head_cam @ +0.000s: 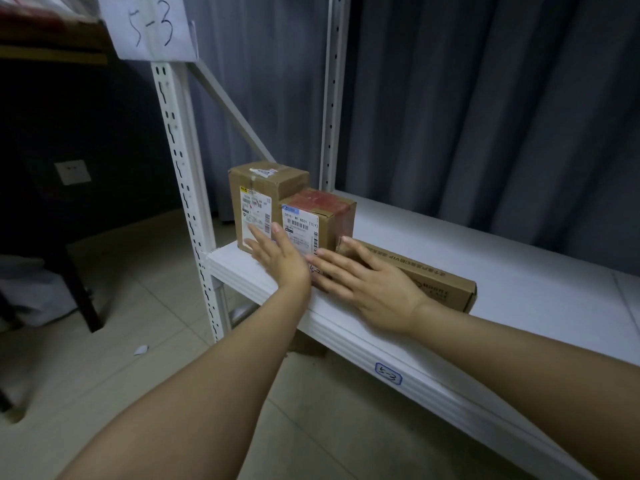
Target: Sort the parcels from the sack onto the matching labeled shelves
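Cardboard long parcel (426, 275): brown, flat, lying on white shelf (519, 258) beside red-taped box (322, 216).
Long axis: running left-far to right-near.
Left hand (280, 258): straight-fingered, pressing tall box (266, 181).
Right hand (374, 289): fingers spreading flat over long parcel.

Dim, soft focus; dark left side; wide-angle bending at edges.

the left end of the white metal shelf board (519, 258) is crowded: a tall brown cardboard box (266, 192) just beside the white perforated front post (183, 174), a red-taped cardboard box (325, 209) touching it, a long flat cardboard box (433, 275) angling rightward. right of them the board lies bare back to the grey curtain (485, 98).
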